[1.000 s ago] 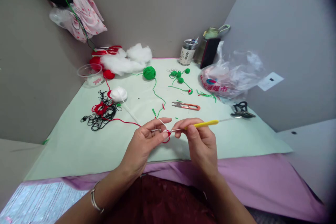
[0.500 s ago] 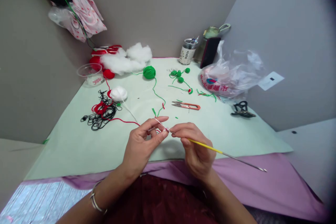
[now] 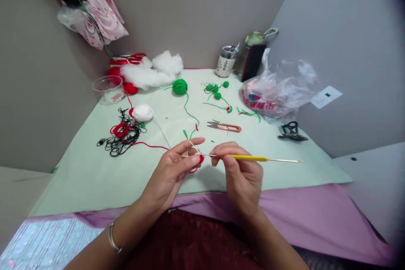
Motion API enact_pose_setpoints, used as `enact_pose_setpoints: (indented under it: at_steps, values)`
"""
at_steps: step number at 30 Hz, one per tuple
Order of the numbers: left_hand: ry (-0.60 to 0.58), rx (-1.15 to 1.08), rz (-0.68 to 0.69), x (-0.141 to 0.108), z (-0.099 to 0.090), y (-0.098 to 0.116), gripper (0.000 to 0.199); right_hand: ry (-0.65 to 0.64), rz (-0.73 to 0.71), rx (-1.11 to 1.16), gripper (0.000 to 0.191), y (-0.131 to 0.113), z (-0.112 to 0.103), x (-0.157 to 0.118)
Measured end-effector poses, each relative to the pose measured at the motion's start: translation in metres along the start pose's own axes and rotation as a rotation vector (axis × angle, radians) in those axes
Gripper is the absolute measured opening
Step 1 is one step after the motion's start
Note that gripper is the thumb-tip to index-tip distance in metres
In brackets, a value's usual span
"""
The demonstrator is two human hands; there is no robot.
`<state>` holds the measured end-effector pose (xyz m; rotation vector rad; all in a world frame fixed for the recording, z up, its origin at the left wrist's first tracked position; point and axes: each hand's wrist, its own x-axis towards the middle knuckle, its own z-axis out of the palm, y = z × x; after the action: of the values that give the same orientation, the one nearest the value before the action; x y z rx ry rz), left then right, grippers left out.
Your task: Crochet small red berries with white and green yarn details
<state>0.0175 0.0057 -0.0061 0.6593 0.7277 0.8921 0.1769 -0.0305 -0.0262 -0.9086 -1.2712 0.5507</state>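
Note:
My left hand [image 3: 169,168] pinches a small red and white crochet piece [image 3: 201,159] between thumb and fingers. White yarn runs over its raised index finger and back to the white yarn ball [image 3: 143,112]. In my right hand [image 3: 242,173] is a crochet hook with a yellow handle [image 3: 249,158], held nearly level. The hook's thin tip points left and meets the top of the crochet piece. A red strand [image 3: 152,146] trails from the left hand toward a tangle of red and black yarn. The exact stitches are too small to make out.
Orange thread snips [image 3: 224,126] lie beyond my hands, near a green yarn ball [image 3: 179,87] and small green crocheted pieces [image 3: 217,96]. White stuffing [image 3: 148,71] and a plastic tub [image 3: 109,90] stand back left. A plastic bag [image 3: 268,95] and black hair claw [image 3: 292,131] sit right.
The hook has swung from slanting down rightward to nearly level, and my right hand has shifted slightly right. More of the red crochet piece shows at the left fingertips.

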Motion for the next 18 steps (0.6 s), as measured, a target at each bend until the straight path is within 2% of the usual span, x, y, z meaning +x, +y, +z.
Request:
enact_pose_setpoints:
  at_steps: [3,6,12,14,16,18]
  values:
    - [-0.038,0.064,0.035,-0.002,0.003,-0.003,0.035,-0.037,0.034,0.030,0.021,0.000,0.004,0.002]
    - [-0.023,0.120,0.061,-0.002,0.003,-0.005,0.033,-0.016,0.038,0.025,0.023,0.001,0.005,0.002]
    - [-0.025,0.117,0.069,0.000,0.004,-0.003,0.043,-0.061,-0.010,-0.022,0.023,0.002,0.001,-0.001]
    - [-0.016,0.119,0.084,0.000,0.005,-0.005,0.044,-0.063,-0.076,-0.136,0.027,0.002,0.001,-0.004]
    - [0.014,0.098,0.104,0.000,0.007,-0.007,0.046,-0.070,-0.215,-0.340,0.032,0.003,0.001,-0.008]
    - [0.020,0.028,0.052,0.000,0.007,-0.008,0.046,-0.074,-0.355,-0.505,0.036,0.003,0.002,-0.011]
